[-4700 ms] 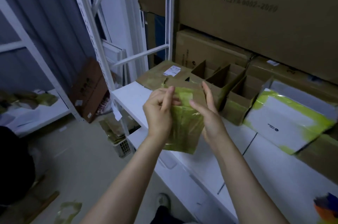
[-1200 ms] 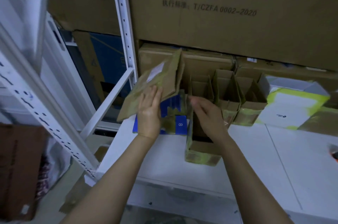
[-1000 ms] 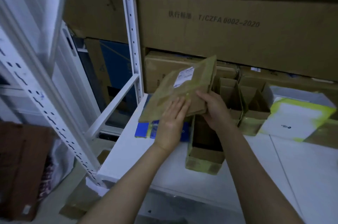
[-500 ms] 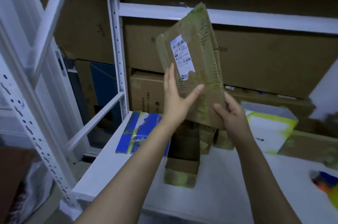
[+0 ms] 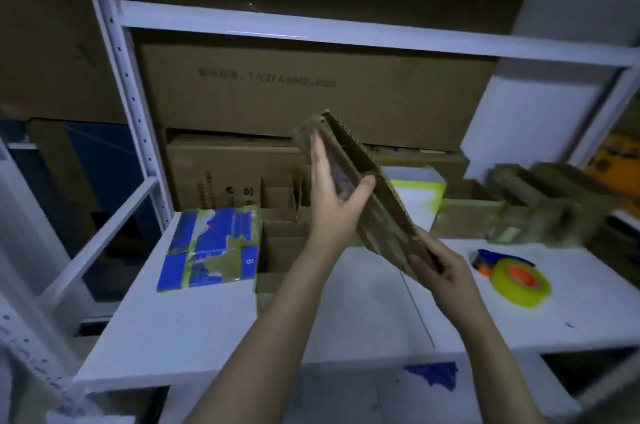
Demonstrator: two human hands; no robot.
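Observation:
A flattened brown cardboard box (image 5: 377, 202) with yellowish tape is held tilted above the white shelf, its top end up and left, its edge turned toward me. My left hand (image 5: 334, 195) lies against its left face with straight fingers and the thumb on the near edge. My right hand (image 5: 440, 271) grips its lower right end, fingers curled round it. Below stands an open brown carton (image 5: 280, 243).
A flat blue box (image 5: 211, 250) lies on the white shelf (image 5: 194, 323) at left. A yellow tape roll (image 5: 519, 280) sits at right. Small taped cartons (image 5: 540, 212) and a white box (image 5: 419, 195) line the back, under large cartons (image 5: 311, 91). A white upright (image 5: 121, 60) stands left.
The flattened box has come down from upright in front of the upper shelf and turned edge-on, tilted right. The view has swung right, showing the tape roll.

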